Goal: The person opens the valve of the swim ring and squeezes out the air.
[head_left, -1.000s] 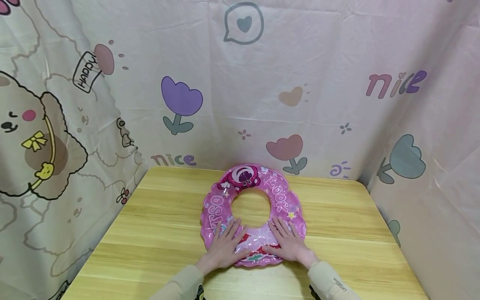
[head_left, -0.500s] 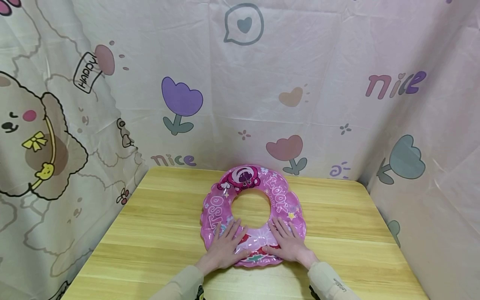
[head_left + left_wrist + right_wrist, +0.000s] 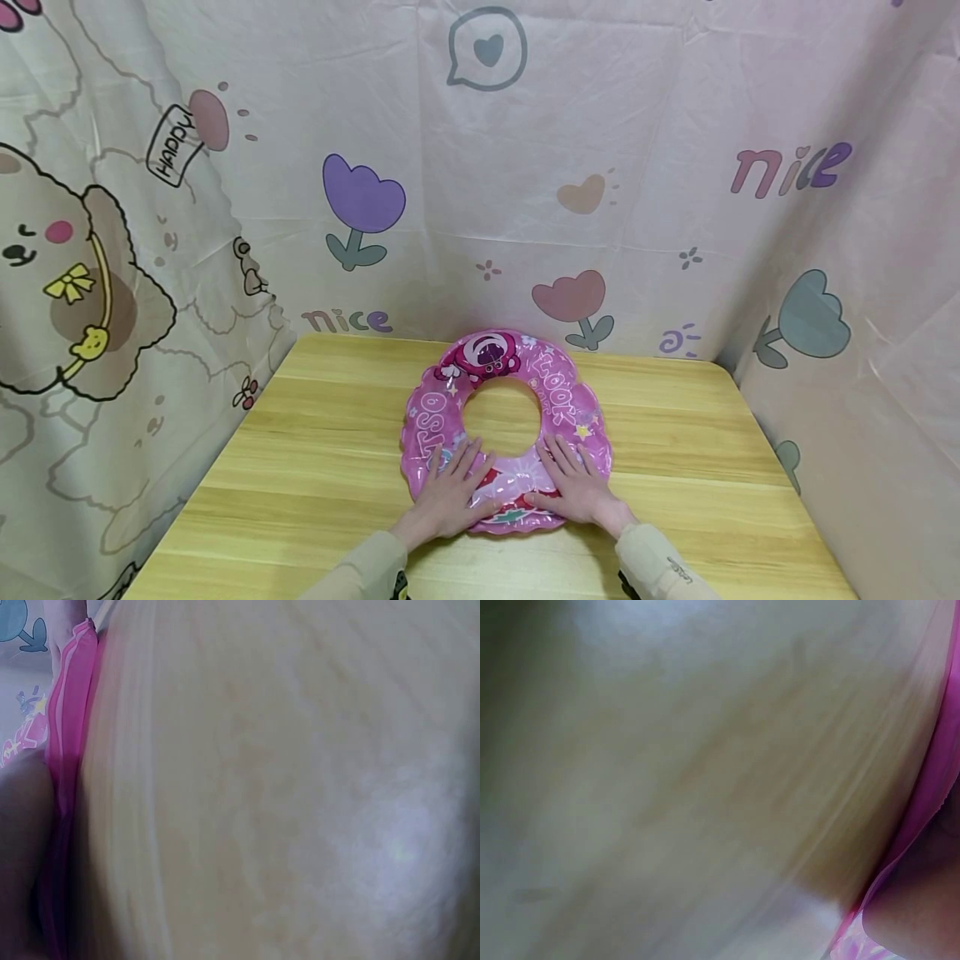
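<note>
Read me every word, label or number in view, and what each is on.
"HAPPY": cloth backdrop, left side
"nice": cloth backdrop, upper right
"nice": cloth backdrop, just above the table's far edge
"LOOK": pink ring
"TSO": pink ring; adjoining lettering partly hidden by left hand
Right sleeve: too small to read

Pink ring (image 3: 517,479) w/ white lettering (image 3: 432,425) & magenta bear (image 3: 487,354), my beige sleeves (image 3: 366,560), yel. wood-grain table (image 3: 322,433), off-wh. curtain (image 3: 645,100) w/ purple, pink & blue-grey tulips (image 3: 367,200).
</note>
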Tool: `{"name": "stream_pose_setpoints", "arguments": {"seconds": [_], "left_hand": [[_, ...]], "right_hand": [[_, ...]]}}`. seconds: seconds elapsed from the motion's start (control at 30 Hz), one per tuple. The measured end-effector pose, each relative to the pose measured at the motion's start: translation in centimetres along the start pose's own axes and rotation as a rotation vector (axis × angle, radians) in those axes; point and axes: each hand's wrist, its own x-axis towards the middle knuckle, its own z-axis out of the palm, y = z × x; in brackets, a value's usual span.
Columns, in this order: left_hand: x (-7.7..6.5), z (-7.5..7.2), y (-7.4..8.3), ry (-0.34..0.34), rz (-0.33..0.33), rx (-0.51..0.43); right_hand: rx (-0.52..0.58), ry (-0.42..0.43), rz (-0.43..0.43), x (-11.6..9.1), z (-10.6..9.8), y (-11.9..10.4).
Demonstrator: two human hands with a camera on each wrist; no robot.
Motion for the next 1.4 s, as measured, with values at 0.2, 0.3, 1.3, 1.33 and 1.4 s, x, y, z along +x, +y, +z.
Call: {"name": "stream_pose_setpoints", "arguments": {"seconds": [0.2,0.3,1.3,1.33,1.4], "left_hand": [[0.01,-0.06,0.01,-0.007,-0.004,0.011],[0.01,-0.10,0.02,-0.009,-0.005,0.008],[0.02,-0.13,-0.03,-0.010,0.001,-0.002],[0.02,-0.13,-0.03,-0.009,0.001,-0.001],[0.01,-0.13,-0.03,-0.010,0.001,0.002]], "right_hand": [[0.007,0.008,-0.011,-0.16,-0.28,-0.22],[0.028,0.016,-0.032,-0.28,-0.53,-0.37],[-0.004,-0.027,-0.005,-0.10,-0.43,-0.18],[-0.003,-0.025,-0.006,-0.08,-0.39,-0.16],[0.001,-0.021,-0.008,-0.05,-0.29,-0.10]]}}
